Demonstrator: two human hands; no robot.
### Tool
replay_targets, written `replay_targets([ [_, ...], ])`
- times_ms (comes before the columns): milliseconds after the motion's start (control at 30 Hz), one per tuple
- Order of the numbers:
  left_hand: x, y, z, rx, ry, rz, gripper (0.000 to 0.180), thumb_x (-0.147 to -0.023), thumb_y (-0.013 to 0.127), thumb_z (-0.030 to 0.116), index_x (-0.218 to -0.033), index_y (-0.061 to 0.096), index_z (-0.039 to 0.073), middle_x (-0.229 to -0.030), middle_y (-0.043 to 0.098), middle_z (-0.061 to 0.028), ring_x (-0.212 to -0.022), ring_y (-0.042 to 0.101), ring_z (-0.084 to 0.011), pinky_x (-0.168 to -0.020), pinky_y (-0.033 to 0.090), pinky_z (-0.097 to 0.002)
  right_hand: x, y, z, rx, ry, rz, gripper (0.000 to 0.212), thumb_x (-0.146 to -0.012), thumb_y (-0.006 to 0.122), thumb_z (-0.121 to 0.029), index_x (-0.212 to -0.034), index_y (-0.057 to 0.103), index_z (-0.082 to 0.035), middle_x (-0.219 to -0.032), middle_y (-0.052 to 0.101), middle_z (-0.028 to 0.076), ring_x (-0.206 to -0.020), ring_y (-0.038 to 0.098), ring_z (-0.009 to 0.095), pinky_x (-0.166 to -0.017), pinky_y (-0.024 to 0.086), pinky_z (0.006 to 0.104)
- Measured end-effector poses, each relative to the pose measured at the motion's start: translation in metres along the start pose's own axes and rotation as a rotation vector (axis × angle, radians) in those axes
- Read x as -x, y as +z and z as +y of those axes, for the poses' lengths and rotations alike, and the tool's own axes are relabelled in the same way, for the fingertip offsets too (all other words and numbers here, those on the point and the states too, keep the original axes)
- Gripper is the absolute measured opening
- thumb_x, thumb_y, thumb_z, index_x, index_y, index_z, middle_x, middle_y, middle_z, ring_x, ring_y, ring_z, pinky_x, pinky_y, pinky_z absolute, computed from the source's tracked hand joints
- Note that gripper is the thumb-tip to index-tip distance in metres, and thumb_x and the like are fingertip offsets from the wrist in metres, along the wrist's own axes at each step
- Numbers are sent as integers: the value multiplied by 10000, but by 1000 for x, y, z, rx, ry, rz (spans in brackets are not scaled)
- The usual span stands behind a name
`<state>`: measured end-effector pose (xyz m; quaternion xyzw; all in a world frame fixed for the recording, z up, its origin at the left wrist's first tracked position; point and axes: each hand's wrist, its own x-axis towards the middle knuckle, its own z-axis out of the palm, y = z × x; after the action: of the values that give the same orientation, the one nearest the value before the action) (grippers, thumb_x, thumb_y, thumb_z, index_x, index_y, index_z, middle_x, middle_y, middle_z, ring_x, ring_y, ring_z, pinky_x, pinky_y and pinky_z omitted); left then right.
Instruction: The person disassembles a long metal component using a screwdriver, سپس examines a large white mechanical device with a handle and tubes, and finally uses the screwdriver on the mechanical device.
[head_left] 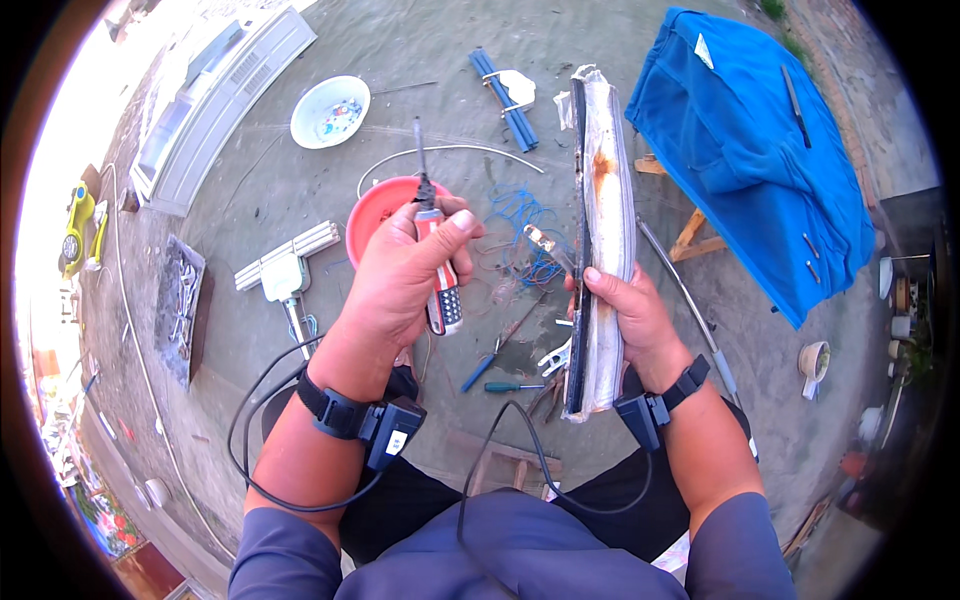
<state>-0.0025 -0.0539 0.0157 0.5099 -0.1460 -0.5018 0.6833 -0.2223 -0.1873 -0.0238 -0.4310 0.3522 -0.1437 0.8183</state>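
My left hand (405, 260) is closed around a screwdriver (440, 285) with a red, white and black handle. Its thin dark shaft points away from me, with dark wrapping where it meets the handle. In my right hand (635, 315) is a long whitish foil-covered strip (606, 220), held upright, with a black edge and a rusty brown stain. Thumb in front, the fingers pass behind it and are mostly hidden. A small stained metal piece (545, 242) sticks out left of the strip; whether it is attached cannot be told. The screwdriver and strip are apart.
A red bowl (360, 222) lies behind my left hand, a white bowl (312, 125) farther off. Blue wire (525, 210), a teal-handled screwdriver (510, 386) and pliers (545, 402) lie between my arms. Blue cloth (740, 150) drapes a wooden stand at right; a wrench tray (182, 345) sits left.
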Motion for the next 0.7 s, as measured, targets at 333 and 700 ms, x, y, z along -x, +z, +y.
replay_targets([
  [333, 11, 20, -17, -141, -234, -86, 299, -895, 683, 130, -1117, 533, -2, -935, 649, -95, -676, 620, -114, -603, 513, -240, -2, 4, 21, 127, -19, -41, 531, -833, 739, -140, -1267, 465, -4, -1063, 616, 66, -919, 609, 139, -793, 536, 318],
  [700, 12, 14, -5, -219, -217, 19, 233, -858, 681, 44, -1045, 541, 41, -862, 623, -44, -684, 658, -131, -574, 509, -226, -4, 8, 14, 109, -93, 31, 446, -851, 713, -164, -1213, 492, -30, -996, 645, 76, -791, 640, 154, -702, 551, 305],
])
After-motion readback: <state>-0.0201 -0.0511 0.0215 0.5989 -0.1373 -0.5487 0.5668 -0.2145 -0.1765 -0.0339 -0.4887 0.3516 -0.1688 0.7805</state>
